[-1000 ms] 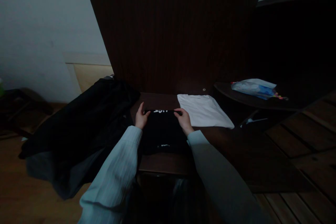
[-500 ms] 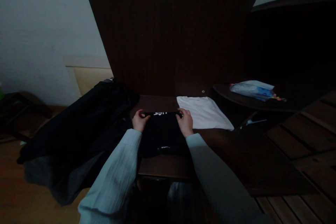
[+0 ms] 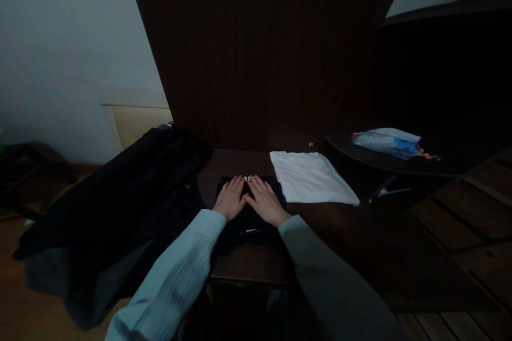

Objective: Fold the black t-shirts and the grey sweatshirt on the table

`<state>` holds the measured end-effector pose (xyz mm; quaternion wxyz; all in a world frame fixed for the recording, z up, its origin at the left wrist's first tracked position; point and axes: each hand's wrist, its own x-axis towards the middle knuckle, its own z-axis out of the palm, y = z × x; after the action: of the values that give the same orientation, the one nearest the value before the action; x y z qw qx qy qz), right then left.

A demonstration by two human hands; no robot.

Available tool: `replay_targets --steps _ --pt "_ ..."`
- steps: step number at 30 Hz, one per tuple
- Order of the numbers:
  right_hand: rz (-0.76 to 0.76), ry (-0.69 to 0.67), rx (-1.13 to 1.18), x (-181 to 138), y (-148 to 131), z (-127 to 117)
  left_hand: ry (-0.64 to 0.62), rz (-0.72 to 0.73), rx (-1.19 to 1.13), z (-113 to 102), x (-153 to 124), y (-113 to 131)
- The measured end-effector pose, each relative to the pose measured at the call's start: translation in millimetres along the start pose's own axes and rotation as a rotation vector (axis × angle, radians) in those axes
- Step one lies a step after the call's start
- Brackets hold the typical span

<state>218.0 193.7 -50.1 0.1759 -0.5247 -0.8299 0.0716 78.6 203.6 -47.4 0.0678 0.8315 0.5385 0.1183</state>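
A folded black garment (image 3: pixel 250 235) with white lettering lies on the dark wooden desk (image 3: pixel 252 264) in front of me. My left hand (image 3: pixel 231 197) rests flat on it, fingers stretched toward its far edge. Beside it my right hand (image 3: pixel 266 200) is also laid flat on the cloth, its thumb close to or touching the left one. Most of the far lettering is hidden under the fingertips. Just right of the black garment is a folded white cloth (image 3: pixel 314 177), apart from both hands.
A large heap of black clothing (image 3: pixel 120 213) spreads on the left. At the right a rounded shelf (image 3: pixel 348 152) carries a blue and white plastic packet (image 3: pixel 390 141). A tall dark wooden panel (image 3: pixel 260 53) rises behind the desk.
Both hands have let go of the garment's far corners. They have moved inward and now lie flat on top of it, covering much of the lettering.
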Motion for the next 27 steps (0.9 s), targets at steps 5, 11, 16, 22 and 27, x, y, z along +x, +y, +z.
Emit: replay_targets --steps 5,11,16,22,27 --pt "0.169 -0.04 -0.061 -5.9 0.0 -1.7 0.007 -0.032 0.125 -0.4 -3.9 -4.5" --pt "0.272 -0.08 -0.065 -9.0 0.0 -2.0 0.03 -0.036 0.139 0.1 -3.7 -6.5" --pt "0.254 -0.093 -0.053 -9.2 2.7 -5.7 0.081 -0.019 0.087 1.5 -4.6 -9.6" --pt "0.172 -0.148 -0.01 -15.4 2.7 -14.9 0.114 -0.021 -0.075 0.0 -3.8 -15.5" --pt "0.018 -0.199 0.117 -32.4 11.0 -25.4 0.17 -0.021 -0.313 0.7 0.4 -26.1"
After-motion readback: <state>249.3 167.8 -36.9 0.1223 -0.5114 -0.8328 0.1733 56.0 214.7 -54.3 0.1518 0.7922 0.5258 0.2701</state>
